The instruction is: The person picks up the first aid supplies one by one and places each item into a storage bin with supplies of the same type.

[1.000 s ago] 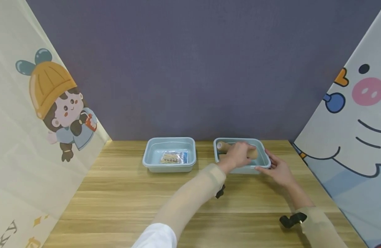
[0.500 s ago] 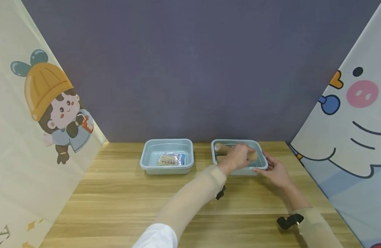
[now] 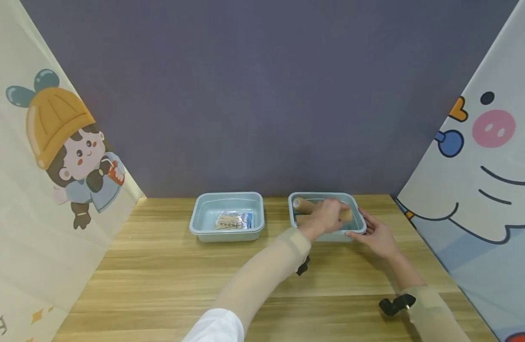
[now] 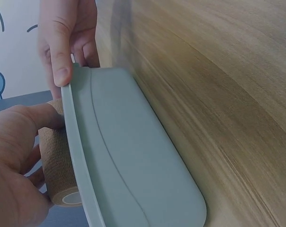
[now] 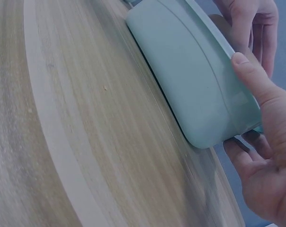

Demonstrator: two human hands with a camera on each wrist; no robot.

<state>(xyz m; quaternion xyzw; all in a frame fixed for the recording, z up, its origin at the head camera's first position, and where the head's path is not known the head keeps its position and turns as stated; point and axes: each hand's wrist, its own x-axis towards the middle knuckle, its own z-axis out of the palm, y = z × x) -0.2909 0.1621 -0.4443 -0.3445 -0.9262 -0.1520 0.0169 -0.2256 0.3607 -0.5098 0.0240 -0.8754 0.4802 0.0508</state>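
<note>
In the head view, my left hand [image 3: 326, 216] reaches into the right-hand light blue plastic tray [image 3: 320, 194]. Its fingers curl round a brown crepe-textured bandage roll [image 4: 58, 158], whose white core shows in the left wrist view. A second brown roll [image 3: 304, 205] lies at the tray's back left, and another brown piece [image 3: 303, 219] shows in front of it, partly hidden by the hand. At the tray's right end, my right hand [image 3: 377, 236] holds the rim, thumb [image 5: 249, 71] on the front edge and fingers round the side.
Left of these, a matching light blue tray [image 3: 226, 232] holds a clear packet of thin pale sticks [image 3: 233, 221] with a blue end. Both trays stand near the back of the wooden table [image 3: 181, 285], before a dark wall [image 3: 262, 95]. Printed cloths hang at either side.
The head view has shifted slightly, so the trays appear a little further left. Both hands keep their places at the right-hand tray.
</note>
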